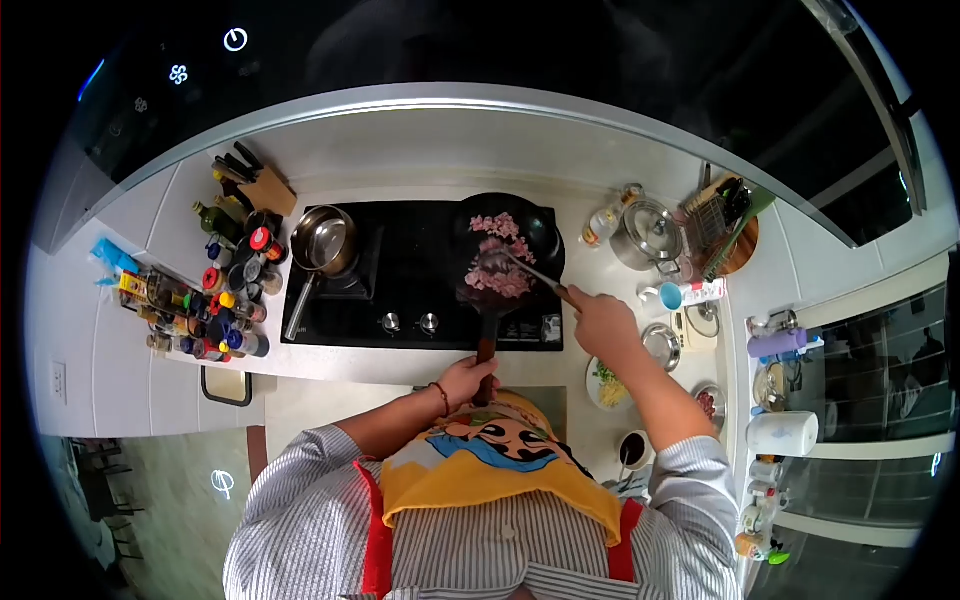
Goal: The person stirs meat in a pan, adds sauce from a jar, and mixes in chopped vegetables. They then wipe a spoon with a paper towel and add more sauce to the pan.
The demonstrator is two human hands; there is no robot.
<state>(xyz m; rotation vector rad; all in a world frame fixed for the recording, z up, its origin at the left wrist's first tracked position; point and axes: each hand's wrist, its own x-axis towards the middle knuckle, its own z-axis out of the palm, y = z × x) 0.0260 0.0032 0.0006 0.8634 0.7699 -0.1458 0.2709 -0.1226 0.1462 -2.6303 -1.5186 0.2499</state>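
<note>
You have two pans on the black hob (pixel 420 250): one dark frying pan (pixel 538 228) in the centre of the frame, with pink pieces of meat (pixel 497 262) inside, and one empty steel pan (pixel 322 240) to the left of it; two round knobs (pixel 391 322) sit at the lower edge of the hob; one knife block (pixel 268 188) stands at the upper left, and below it a crowd of bottles and jars (pixel 215 300), too small to count; their labels cannot be read; the only signs I can read are one power symbol (pixel 235 39) and one fan symbol (pixel 178 74), lit at the upper left. Your left hand (pixel 468 378) is closed around the handle (pixel 487 350) of the frying pan, just below the centre; your right hand (pixel 600 320), right of centre, grips the end of one spatula (pixel 530 270), and its blade lies in the meat; so the frying pan is just above both hands. At the right stand one lidded steel pot (pixel 648 235) and one plate of chopped vegetables (pixel 607 385).
</note>
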